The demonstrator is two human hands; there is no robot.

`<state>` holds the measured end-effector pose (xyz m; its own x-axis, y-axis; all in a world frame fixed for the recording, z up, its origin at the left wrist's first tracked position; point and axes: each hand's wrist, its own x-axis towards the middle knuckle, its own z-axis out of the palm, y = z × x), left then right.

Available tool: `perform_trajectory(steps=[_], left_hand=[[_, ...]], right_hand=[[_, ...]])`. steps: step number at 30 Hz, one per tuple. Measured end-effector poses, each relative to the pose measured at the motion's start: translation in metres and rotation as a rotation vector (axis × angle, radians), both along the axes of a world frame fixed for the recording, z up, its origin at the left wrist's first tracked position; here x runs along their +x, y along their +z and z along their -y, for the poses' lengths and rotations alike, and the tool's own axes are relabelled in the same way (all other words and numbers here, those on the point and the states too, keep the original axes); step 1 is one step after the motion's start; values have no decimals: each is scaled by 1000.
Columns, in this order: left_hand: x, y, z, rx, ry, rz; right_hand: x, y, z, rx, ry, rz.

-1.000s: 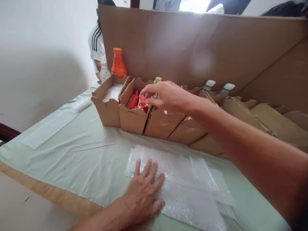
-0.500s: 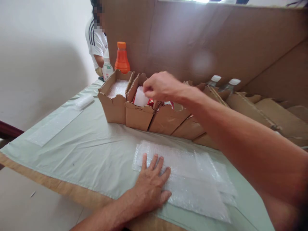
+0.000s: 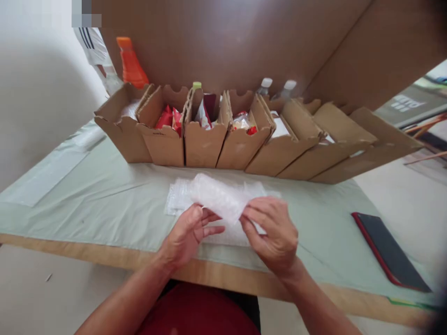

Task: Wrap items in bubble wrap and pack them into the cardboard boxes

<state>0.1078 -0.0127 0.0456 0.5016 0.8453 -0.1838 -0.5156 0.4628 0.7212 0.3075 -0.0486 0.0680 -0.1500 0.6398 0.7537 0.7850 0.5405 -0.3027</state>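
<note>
A loosely rolled piece of bubble wrap (image 3: pixel 220 197) is held up in front of me, over several flat bubble wrap sheets (image 3: pixel 176 197) on the table. My right hand (image 3: pixel 272 228) pinches its right end between thumb and fingers. At the lower left edge, my left hand (image 3: pixel 190 232) holds it with the thumb and index finger, its other fingers loosely curled below. Whether anything is inside the roll, I cannot tell.
A row of cardboard bins (image 3: pixel 206 146) stands behind, some holding red packets (image 3: pixel 167 118). An orange bottle (image 3: pixel 132 67) and white-capped bottles (image 3: pixel 266 84) stand behind them. A dark phone-like device (image 3: pixel 391 251) lies right; another bubble wrap strip (image 3: pixel 49 174) lies left. A person's sleeve (image 3: pixel 89 44) shows beyond.
My right hand has come back from the second bin, where it was at a whitish piece. My left hand has lifted off the flat sheets. Both now hold the roll; the view has shifted right.
</note>
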Motion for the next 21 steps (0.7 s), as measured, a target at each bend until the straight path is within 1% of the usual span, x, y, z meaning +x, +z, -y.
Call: perform_trajectory(steps=[1,3,5,6,8,9,12,13,14,15,18,19,21], left_hand=[[6,0,4,-85,34,22],[16,-4,10,-165,155,-28],[24,-8,15,-149,246,-130],[27,-10,17,-117,261,-183],[30,-13,23,-39,245,-261],[30,-14,25,2,229,-284],[27,-19,32,99,178,-326],[26,-21,33,116,170,-332],[24,-25,34,119,165,-331],[23,-28,35,108,163,-321],[20,-34,36,37,158,-260],[20,-34,36,15,148,-243],[17,-31,35,-12,113,-209]], right_hand=[[-2,-11,12,-33,24,0],[-6,-28,32,-130,34,-73],[-9,-38,45,-254,-2,-258],[-9,-41,48,-311,-17,-359],[-7,-41,51,-395,-22,-477],[-5,-39,50,-402,-9,-472],[1,-30,46,-343,49,-352],[2,-29,45,-330,71,-352],[2,-28,45,-346,91,-401],[2,-29,45,-396,102,-498],[-2,-36,46,-623,110,-916],[-3,-39,46,-685,113,-1043],[-7,-43,45,-756,123,-1240]])
